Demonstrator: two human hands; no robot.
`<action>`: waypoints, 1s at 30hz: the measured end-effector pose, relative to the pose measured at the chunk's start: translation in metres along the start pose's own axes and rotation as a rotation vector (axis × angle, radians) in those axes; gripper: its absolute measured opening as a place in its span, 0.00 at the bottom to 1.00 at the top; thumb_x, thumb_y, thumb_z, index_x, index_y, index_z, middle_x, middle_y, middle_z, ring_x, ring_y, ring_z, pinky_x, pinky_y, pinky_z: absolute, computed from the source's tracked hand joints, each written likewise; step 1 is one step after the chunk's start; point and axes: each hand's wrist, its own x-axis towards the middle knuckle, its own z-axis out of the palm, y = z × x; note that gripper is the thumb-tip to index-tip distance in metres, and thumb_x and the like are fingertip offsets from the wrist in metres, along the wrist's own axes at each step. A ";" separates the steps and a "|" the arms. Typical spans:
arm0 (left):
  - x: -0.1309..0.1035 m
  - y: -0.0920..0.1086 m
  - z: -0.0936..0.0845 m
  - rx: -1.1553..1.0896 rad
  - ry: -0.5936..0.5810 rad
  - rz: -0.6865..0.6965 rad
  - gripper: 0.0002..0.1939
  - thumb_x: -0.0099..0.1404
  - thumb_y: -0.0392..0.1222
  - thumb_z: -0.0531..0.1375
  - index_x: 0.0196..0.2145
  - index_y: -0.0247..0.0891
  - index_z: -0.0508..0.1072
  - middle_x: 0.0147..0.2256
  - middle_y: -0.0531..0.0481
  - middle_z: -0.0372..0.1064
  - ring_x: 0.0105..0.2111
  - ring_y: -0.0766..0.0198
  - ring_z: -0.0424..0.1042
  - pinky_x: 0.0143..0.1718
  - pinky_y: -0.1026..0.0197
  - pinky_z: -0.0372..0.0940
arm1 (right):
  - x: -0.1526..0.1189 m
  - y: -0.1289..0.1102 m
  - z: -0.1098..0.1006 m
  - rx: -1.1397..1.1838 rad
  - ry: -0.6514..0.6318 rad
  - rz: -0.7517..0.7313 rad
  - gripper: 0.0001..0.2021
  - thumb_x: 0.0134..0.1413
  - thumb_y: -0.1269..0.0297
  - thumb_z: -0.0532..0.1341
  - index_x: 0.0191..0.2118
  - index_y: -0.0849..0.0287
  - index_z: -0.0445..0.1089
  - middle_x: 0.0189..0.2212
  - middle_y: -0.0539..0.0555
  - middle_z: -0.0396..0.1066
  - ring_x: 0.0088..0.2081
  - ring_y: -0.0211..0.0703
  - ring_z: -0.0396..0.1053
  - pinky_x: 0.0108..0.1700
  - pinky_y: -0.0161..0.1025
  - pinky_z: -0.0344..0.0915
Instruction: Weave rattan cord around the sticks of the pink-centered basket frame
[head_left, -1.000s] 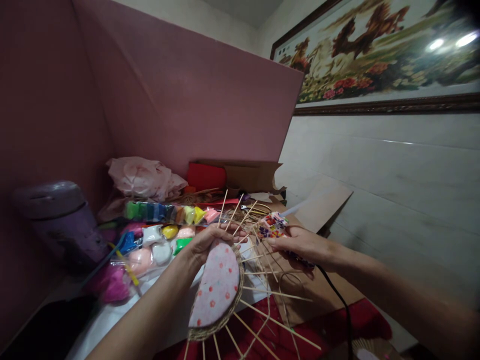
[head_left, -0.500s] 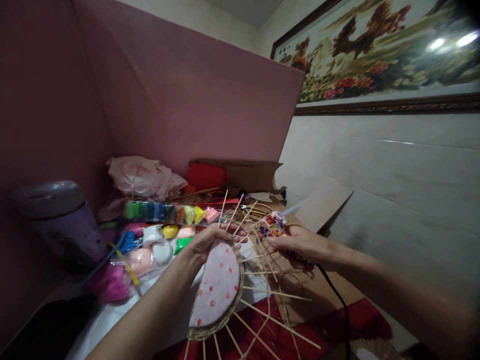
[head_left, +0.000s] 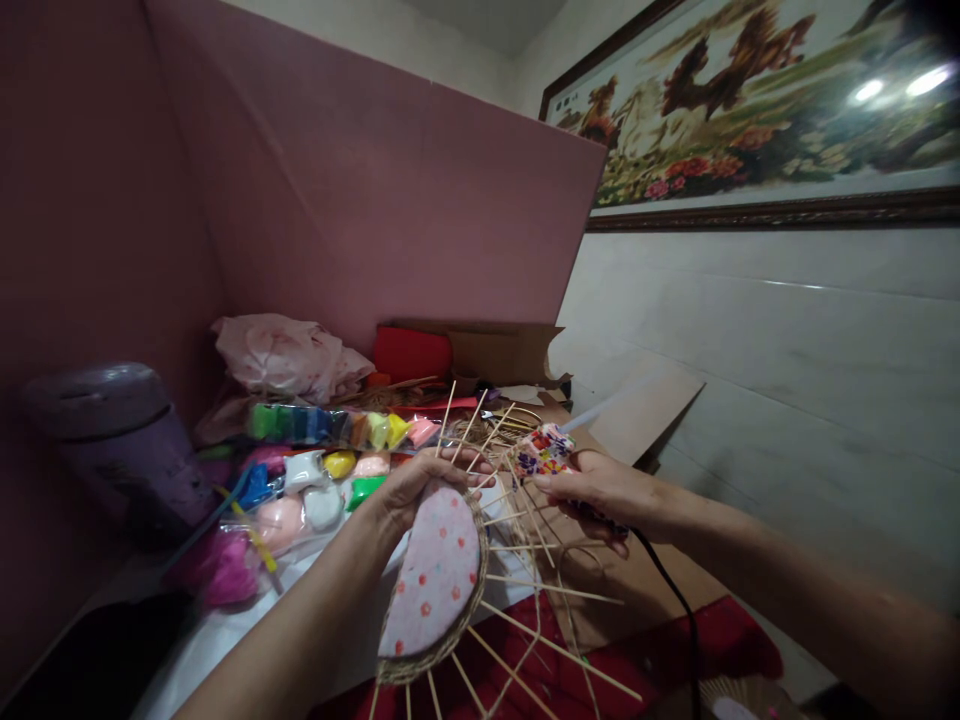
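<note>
My left hand grips the upper end of a half-round pink panel with red dots. Twisted cord edges the panel's curved side, and several thin wooden sticks fan out from it. In my right hand is a flower-patterned glue gun, with a pale stick rising behind it and a black cord trailing down. Its front end is close to the sticks near my left fingertips; whether it touches them I cannot tell. Loose twine hangs among the sticks on the right.
Bagged colored clay spreads over the table's left side, beside a lilac flask. Behind lie a pink plastic bag, red material and cardboard. More cardboard and red cloth lie at right.
</note>
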 end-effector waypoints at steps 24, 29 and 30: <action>-0.002 0.002 0.005 0.016 0.020 0.008 0.18 0.46 0.21 0.56 0.35 0.28 0.73 0.36 0.40 0.74 0.36 0.58 0.74 0.34 0.62 0.69 | 0.000 0.007 0.000 0.101 0.020 0.014 0.15 0.50 0.52 0.59 0.26 0.60 0.59 0.17 0.43 0.58 0.11 0.27 0.56 0.09 0.24 0.53; 0.000 0.000 0.001 0.017 0.009 0.011 0.17 0.47 0.22 0.56 0.36 0.27 0.72 0.37 0.39 0.74 0.36 0.59 0.73 0.35 0.61 0.68 | -0.001 0.008 0.000 0.178 -0.013 0.023 0.15 0.50 0.52 0.58 0.28 0.60 0.61 0.16 0.43 0.59 0.11 0.27 0.56 0.09 0.24 0.54; 0.000 0.000 0.000 0.014 0.007 0.011 0.17 0.47 0.22 0.56 0.36 0.27 0.72 0.37 0.39 0.74 0.36 0.59 0.73 0.36 0.61 0.68 | -0.001 0.008 0.000 0.189 -0.008 0.021 0.15 0.50 0.52 0.59 0.28 0.60 0.62 0.16 0.43 0.59 0.11 0.27 0.55 0.08 0.24 0.53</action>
